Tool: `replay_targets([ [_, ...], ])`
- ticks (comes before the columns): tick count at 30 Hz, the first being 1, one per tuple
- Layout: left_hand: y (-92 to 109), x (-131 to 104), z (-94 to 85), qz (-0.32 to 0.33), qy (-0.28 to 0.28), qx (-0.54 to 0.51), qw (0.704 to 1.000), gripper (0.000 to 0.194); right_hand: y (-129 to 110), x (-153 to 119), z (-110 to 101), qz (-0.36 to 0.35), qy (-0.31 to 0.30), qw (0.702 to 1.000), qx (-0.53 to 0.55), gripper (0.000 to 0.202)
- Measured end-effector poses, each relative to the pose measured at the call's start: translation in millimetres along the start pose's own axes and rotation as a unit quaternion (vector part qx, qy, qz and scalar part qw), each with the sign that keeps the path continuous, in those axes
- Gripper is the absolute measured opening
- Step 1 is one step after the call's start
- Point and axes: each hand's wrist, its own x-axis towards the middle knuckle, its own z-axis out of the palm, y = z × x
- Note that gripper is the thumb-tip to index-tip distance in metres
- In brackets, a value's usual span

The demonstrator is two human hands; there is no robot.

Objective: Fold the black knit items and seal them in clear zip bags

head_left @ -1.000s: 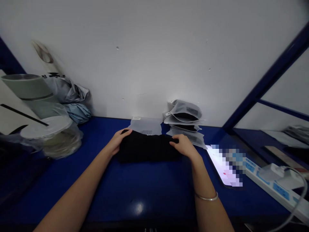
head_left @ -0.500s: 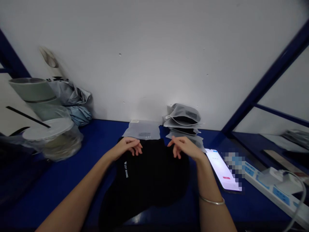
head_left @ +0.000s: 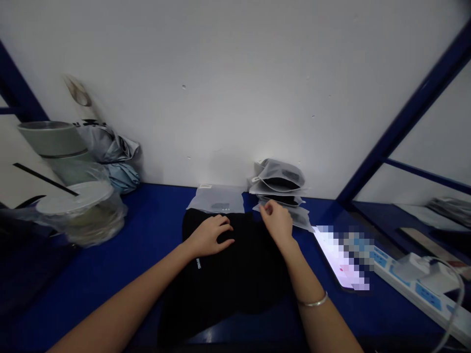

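A black cloth garment [head_left: 235,279] with white lettering, partly covered by my left forearm, lies spread on the blue table. My left hand [head_left: 211,235] rests on its upper part, palm down, fingers and thumb apart. At the garment's upper right edge is my right hand [head_left: 277,220], its fingers curled in. What they hold, if anything, is hidden. Just beyond the garment lies a frosted plastic bag [head_left: 215,196] with a small dark print. Behind my right hand is a stack of similar bags [head_left: 281,179] with black contents.
To the right are a lit phone [head_left: 336,260] and a white power strip [head_left: 408,284] with chargers and a cable. On the left stand a lidded cup with a straw [head_left: 75,198] in a plastic bag, a pale green tumbler [head_left: 55,139] and a folded umbrella [head_left: 123,176]. A white wall [head_left: 221,98] rises behind.
My left hand has moved right and come down flat on the garment, covering part of the lettering. My right hand has turned, its fingers curling in at the upper right edge.
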Motion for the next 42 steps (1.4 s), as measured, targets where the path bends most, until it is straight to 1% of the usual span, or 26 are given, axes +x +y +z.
replay_targets([
  [1,0,0,0.8,0.005,-0.001,0.003,1.0,0.025,-2,3,-2,-0.008,0.073,0.997,-0.003,0.03],
  [2,0,1,1.6,0.009,-0.002,0.004,1.0,0.024,-2,8,-4,-0.024,0.156,0.987,-0.008,0.033],
  [3,0,1,2.1,0.01,-0.002,0.006,1.0,0.024,-1,14,-6,-0.055,0.236,0.97,-0.017,0.038],
  [4,-1,1,2.5,0.009,-0.002,0.007,1.0,0.024,1,21,-8,-0.084,0.293,0.952,-0.033,0.044],
  [5,-1,1,2.6,0.009,-0.002,0.007,1.0,0.024,3,28,-9,-0.103,0.32,0.94,-0.052,0.052],
  [7,-2,1,2.3,0.009,-0.003,0.005,1.0,0.024,8,42,-9,-0.122,0.314,0.938,-0.085,0.064],
  [9,-3,1,1.5,0.011,-0.002,-0.001,1.0,0.023,13,55,-7,-0.117,0.284,0.946,-0.102,0.068],
  [12,-3,0,-0.2,0.012,-0.001,-0.009,1.0,0.022,20,67,-1,-0.103,0.268,0.951,-0.114,0.06],
  [14,-2,0,-1.2,0.012,-0.002,-0.011,1.0,0.021,25,73,1,-0.111,0.288,0.944,-0.113,0.05],
  [16,-2,-1,-1.7,0.012,-0.005,-0.012,1.0,0.02,28,77,0,-0.131,0.323,0.931,-0.105,0.044],
  [19,-3,-1,-0.2,0.007,-0.001,-0.017,1.0,0.024,23,75,-10,-0.174,0.386,0.9,-0.1,0.042],
  [21,-5,-1,2.5,-0.02,0.042,-0.026,0.999,0.033,13,63,-18,-0.213,0.418,0.878,-0.095,0.042],
  [22,-7,-1,4.2,-0.043,0.081,-0.035,0.995,0.04,6,54,-20,-0.236,0.424,0.87,-0.09,0.041],
  [24,-11,-2,7.3,-0.093,0.18,-0.065,0.977,0.055,-6,34,-17,-0.281,0.399,0.87,-0.072,0.037],
  [26,-13,-2,9.1,-0.122,0.276,-0.1,0.948,0.064,-14,13,-3,-0.344,0.36,0.866,-0.043,0.034],
  [27,-14,-3,9.3,-0.127,0.315,-0.111,0.934,0.065,-16,4,7,-0.378,0.339,0.861,-0.032,0.033],
  [28,-15,-3,9.2,-0.128,0.344,-0.115,0.923,0.065,-18,-3,18,-0.408,0.327,0.852,-0.028,0.034],
  [29,-15,-3,8.9,-0.125,0.363,-0.113,0.917,0.063,-18,-8,29,-0.431,0.329,0.84,-0.029,0.036],
  [31,-16,-3,8.4,-0.123,0.381,-0.105,0.91,0.058,-19,-14,47,-0.463,0.341,0.817,-0.044,0.04],
  [33,-16,-3,8.5,-0.131,0.391,-0.101,0.905,0.057,-20,-17,56,-0.473,0.358,0.803,-0.052,0.044],
  [35,-16,-4,8.1,-0.145,0.414,-0.095,0.894,0.061,-22,-18,57,-0.474,0.367,0.799,-0.053,0.045],
  [37,-15,-6,5.1,-0.141,0.439,-0.075,0.884,0.074,-24,-19,54,-0.467,0.362,0.805,-0.051,0.043],
  [39,-12,-9,-0.7,-0.098,0.448,-0.032,0.888,0.085,-24,-20,53,-0.46,0.343,0.817,-0.053,0.041],
  [40,-10,-11,-4.2,-0.063,0.438,0.002,0.897,0.084,-24,-20,53,-0.461,0.331,0.822,-0.054,0.039],
  [41,-8,-13,-7.5,-0.022,0.416,0.038,0.908,0.075,-24,-21,53,-0.466,0.317,0.824,-0.055,0.037],
  [42,-6,-14,-10.3,0.016,0.383,0.07,0.921,0.061,-24,-21,55,-0.473,0.302,0.826,-0.053,0.036],
])
